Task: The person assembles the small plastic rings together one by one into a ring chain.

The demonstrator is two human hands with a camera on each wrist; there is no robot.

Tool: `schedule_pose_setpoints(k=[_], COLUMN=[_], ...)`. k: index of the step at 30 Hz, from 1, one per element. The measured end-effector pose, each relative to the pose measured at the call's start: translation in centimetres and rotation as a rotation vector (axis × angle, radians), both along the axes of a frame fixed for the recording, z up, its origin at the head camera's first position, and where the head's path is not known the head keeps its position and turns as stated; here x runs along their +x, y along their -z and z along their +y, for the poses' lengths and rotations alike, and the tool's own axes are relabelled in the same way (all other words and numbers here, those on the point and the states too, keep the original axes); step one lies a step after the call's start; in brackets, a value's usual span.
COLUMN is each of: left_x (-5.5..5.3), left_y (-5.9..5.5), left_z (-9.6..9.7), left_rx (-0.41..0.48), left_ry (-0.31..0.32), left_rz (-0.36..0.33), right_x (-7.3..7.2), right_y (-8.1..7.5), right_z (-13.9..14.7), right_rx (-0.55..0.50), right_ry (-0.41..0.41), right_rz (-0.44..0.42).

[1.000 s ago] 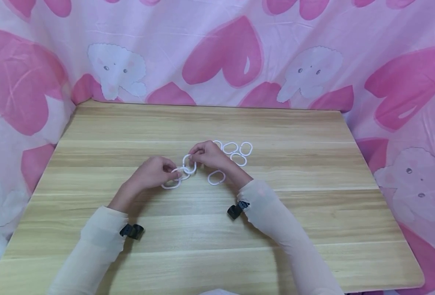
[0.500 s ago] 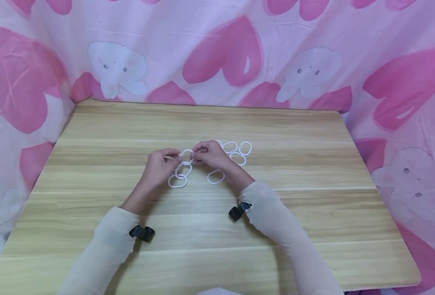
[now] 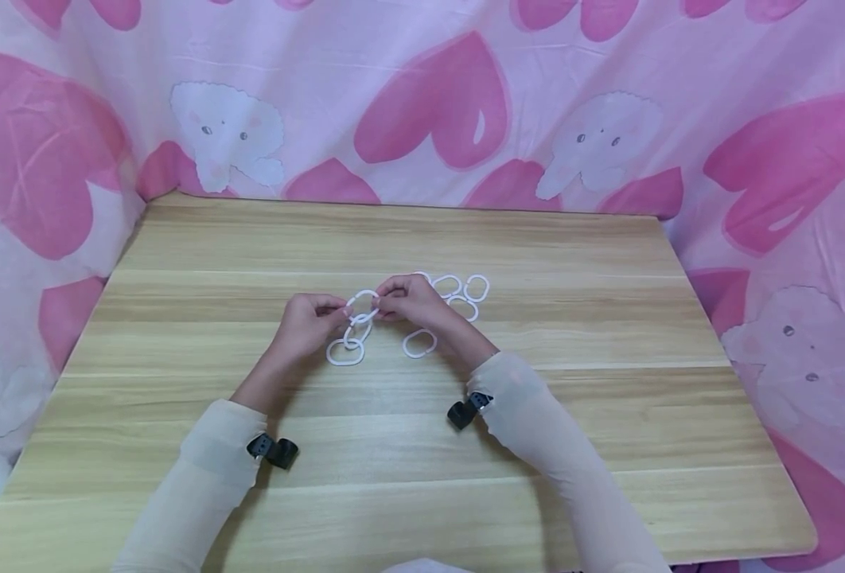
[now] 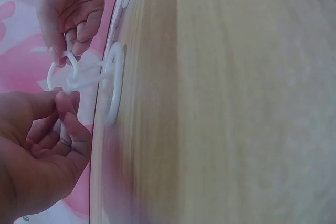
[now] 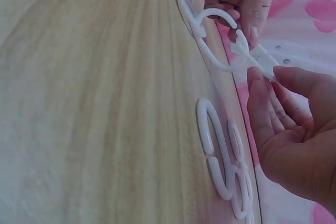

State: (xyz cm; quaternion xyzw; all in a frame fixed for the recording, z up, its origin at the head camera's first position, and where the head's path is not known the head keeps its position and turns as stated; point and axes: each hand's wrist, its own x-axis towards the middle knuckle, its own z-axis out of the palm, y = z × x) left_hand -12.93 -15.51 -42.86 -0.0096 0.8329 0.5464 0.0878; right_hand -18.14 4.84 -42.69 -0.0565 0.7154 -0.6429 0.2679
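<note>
Three white oval plastic chain links hang joined in a short chain between the hands. My left hand (image 3: 306, 326) pinches the left side of the top link (image 3: 362, 293) between thumb and fingertips. On its other side, my right hand (image 3: 414, 305) pinches the same link. Through the top link passes the middle link (image 3: 368, 329), slanting down to the bottom link (image 3: 345, 363), which lies on the table. A small gap shows in the middle link (image 5: 224, 67) in the right wrist view. Both hands (image 4: 44, 150) are close together just above the tabletop.
A loose link (image 3: 419, 355) lies on the wooden table (image 3: 422, 469) just below the right hand. Several more links (image 3: 477, 300) are grouped behind that hand, one partly hidden by it. A pink heart-patterned curtain (image 3: 422, 79) surrounds the table's back and sides. Each sleeve carries a small black camera (image 3: 274, 451).
The left hand has moved from the lower links up to the top link and now pinches it. The chain has straightened, its bottom link shifting right. The right hand has barely moved.
</note>
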Motion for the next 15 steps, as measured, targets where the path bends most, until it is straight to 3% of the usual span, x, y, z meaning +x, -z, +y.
schedule_pose_setpoints(k=[5,15], left_x=[-0.1,-0.1], left_y=[0.0,0.1], left_z=[0.0,-0.1], left_rx=[0.007,0.023], left_ry=[-0.003,-0.004], left_rz=[-0.005,-0.031], right_x=[-0.3,-2.1], right_y=[-0.3,-1.0], right_z=[0.5,2.5], right_rx=[-0.006,0.198], right_ry=[0.002,-0.022], right_rz=[0.032,0.275])
